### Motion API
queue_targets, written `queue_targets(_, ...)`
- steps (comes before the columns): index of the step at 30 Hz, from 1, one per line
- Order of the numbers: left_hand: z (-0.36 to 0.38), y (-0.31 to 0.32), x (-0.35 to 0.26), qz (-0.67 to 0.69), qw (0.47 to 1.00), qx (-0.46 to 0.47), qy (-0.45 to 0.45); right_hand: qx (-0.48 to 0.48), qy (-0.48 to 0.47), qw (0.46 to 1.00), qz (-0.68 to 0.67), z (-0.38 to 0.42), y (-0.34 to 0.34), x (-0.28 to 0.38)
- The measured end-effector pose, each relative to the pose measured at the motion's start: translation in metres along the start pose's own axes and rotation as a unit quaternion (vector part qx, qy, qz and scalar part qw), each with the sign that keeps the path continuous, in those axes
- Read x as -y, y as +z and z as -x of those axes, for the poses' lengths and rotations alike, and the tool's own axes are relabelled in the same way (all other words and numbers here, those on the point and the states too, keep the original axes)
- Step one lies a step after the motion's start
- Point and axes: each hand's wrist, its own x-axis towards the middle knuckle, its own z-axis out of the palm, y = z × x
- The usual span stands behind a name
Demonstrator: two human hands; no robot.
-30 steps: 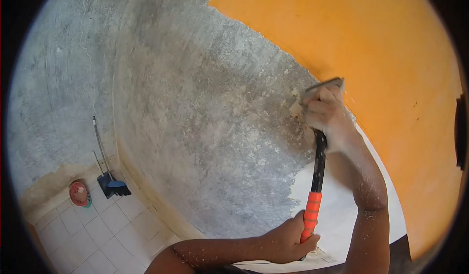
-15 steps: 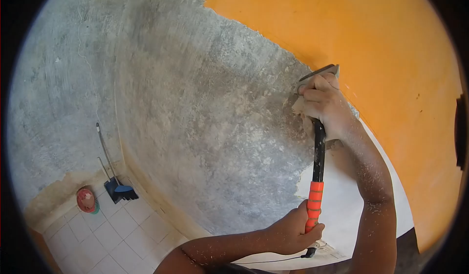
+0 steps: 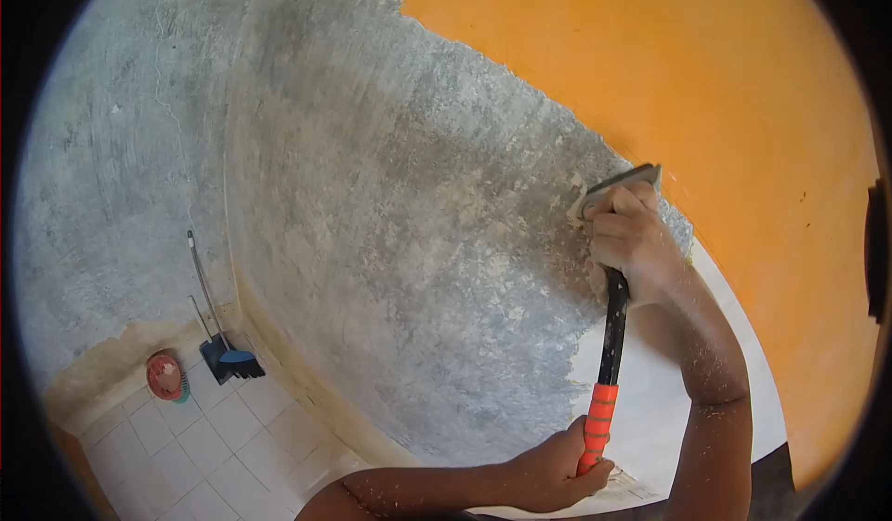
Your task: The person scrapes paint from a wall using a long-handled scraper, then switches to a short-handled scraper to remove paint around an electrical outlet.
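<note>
Gripping a scraper [image 3: 614, 330] in left hand [image 3: 561, 471] by orange grip [image 3: 598, 423], in right hand [image 3: 639, 247] at partly hidden blade head [image 3: 621, 185], with upper arms [image 3: 714, 461] cropped.

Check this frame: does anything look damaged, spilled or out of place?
Yes: orange paint and a white area end raggedly against blotchy grey wall, so the finish looks broken. A thin crack-like line runs down the left side. The right arm is also speckled. The visible tool handle seems intact.
</note>
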Motion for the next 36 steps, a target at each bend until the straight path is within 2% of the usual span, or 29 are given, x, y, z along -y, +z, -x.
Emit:
queue_targets(2,-0.009,-0.003,-0.002,0.002,1.000,-0.018,-0.002,0.011,-0.011,1.000,0.014,0.005,0.004,-0.002)
queue_targets(3,-0.012,-0.007,-0.011,0.006,0.999,0.003,-0.042,0.014,0.013,1.000,0.006,-0.003,0.003,-0.003)
queue_targets(6,-0.005,-0.007,-0.016,-0.019,0.999,0.000,-0.036,-0.012,0.032,0.999,-0.006,-0.003,0.000,0.004)
queue_targets(7,-0.001,-0.001,-0.003,-0.051,0.998,-0.011,0.025,0.015,0.028,0.999,0.006,0.004,-0.001,0.010)
queue_targets(11,-0.007,0.003,-0.003,-0.015,0.999,-0.009,-0.029,0.057,0.033,0.998,-0.008,0.001,0.001,0.005)
queue_targets(13,-0.009,0.005,-0.010,0.065,0.995,0.009,-0.072,0.046,0.028,0.998,-0.009,-0.004,-0.002,0.004)
queue_targets(14,-0.009,0.006,-0.006,0.062,0.996,0.006,-0.069,0.043,0.024,0.999,-0.007,0.000,-0.001,0.006)
queue_targets(16,-0.006,0.006,0.011,-0.017,1.000,-0.021,0.006,0.023,0.000,1.000,0.006,0.007,0.006,0.004)
queue_targets(20,-0.015,-0.001,0.006,-0.025,0.999,-0.042,-0.005,0.049,-0.004,0.998,-0.025,0.000,0.005,-0.002)
queue_targets(21,-0.017,-0.008,-0.013,0.021,0.995,0.005,-0.094,0.036,0.008,0.999,-0.016,-0.006,0.004,-0.003)
queue_targets(22,-0.013,-0.006,-0.014,0.020,0.995,0.006,-0.095,0.020,0.017,1.000,-0.004,-0.010,0.003,-0.003)
queue_targets(24,-0.003,0.001,-0.008,-0.040,0.998,-0.039,-0.001,0.018,0.008,1.000,-0.014,0.004,0.009,-0.004)
queue_targets(26,0.000,0.003,-0.001,-0.013,0.999,-0.045,0.023,-0.060,0.018,0.995,-0.075,0.016,0.022,-0.004)
queue_targets(29,-0.012,-0.004,-0.010,0.005,0.997,-0.043,-0.057,-0.008,0.022,0.999,-0.022,-0.005,0.007,-0.004)
queue_targets(33,0.001,-0.007,-0.011,-0.031,0.998,-0.019,-0.047,0.026,0.034,0.999,0.002,0.000,-0.001,0.011)
queue_targets(34,0.006,-0.002,-0.010,-0.003,0.999,-0.024,-0.029,0.037,0.046,0.998,-0.005,0.004,0.000,0.011)
queue_targets(35,0.004,-0.006,-0.008,-0.010,0.999,-0.019,-0.040,-0.043,0.038,0.998,-0.033,0.013,0.017,-0.001)
queue_targets(36,0.001,-0.007,-0.012,-0.009,0.998,-0.009,-0.056,-0.036,0.043,0.998,-0.037,0.008,0.013,0.000)
